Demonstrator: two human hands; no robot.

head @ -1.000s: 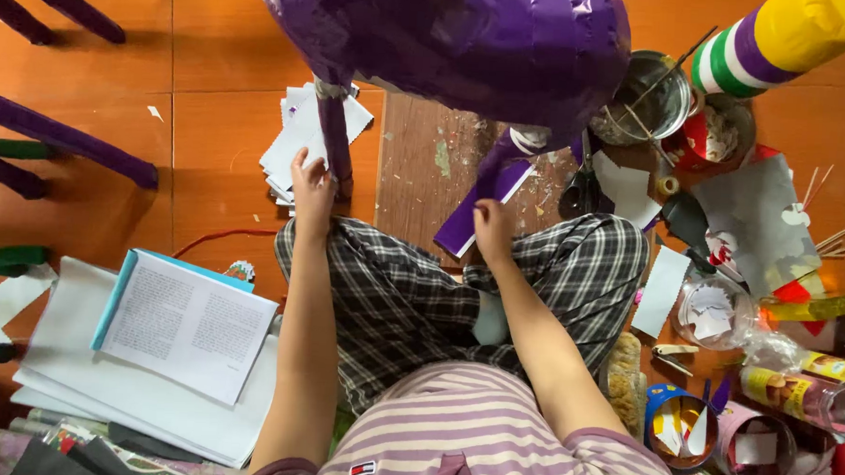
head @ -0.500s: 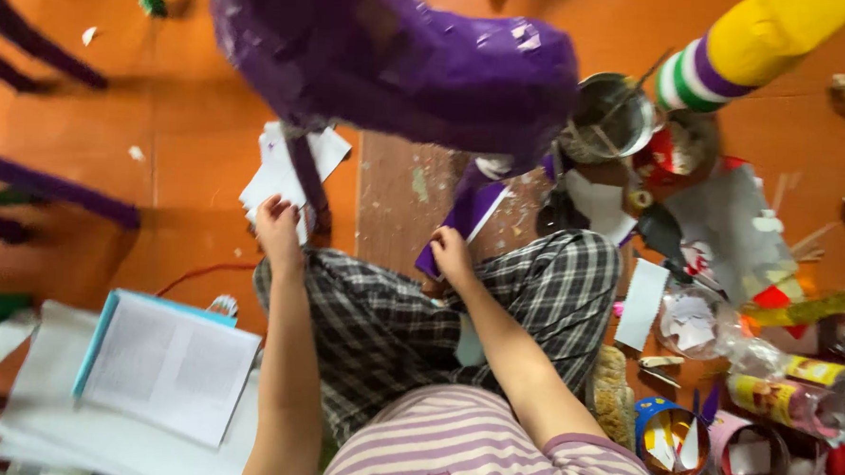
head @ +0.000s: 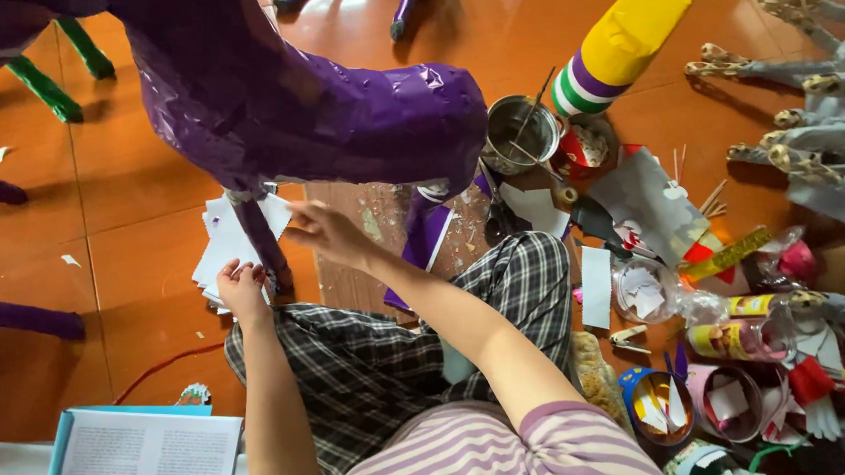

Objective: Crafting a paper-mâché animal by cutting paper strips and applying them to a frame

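Two bare hands work under a big purple papier-mâché figure [head: 286,89] that fills the upper left of the frame. Its body is wrapped in glossy purple paper, and one thin purple leg [head: 256,244] drops from it to the orange tiled floor [head: 138,216] left of centre. The left hand [head: 242,288] sits at the foot of that leg, fingers curled loosely beside it and touching it; whether it truly grips the leg I cannot tell. Under this hand and the leg lies a stack of white paper sheets [head: 215,247]. The right hand [head: 320,231] is higher, just right of the same leg, palm down with fingers spread and relaxed, holding nothing that shows.

A second purple leg [head: 421,230] stands at centre frame on a worn wooden board [head: 366,235]. The person sits on the floor in checked trousers [head: 379,359] and a striped shirt [head: 489,459], filling the lower middle. An open book [head: 147,447] lies at the lower left. Upper centre right holds a metal pot [head: 520,130] with sticks in it, and beside it a yellow, purple, white and green striped tube [head: 621,51]. Tubs, tape rolls and paper scraps crowd the right side, with grey figure limbs [head: 818,103] at the upper right.
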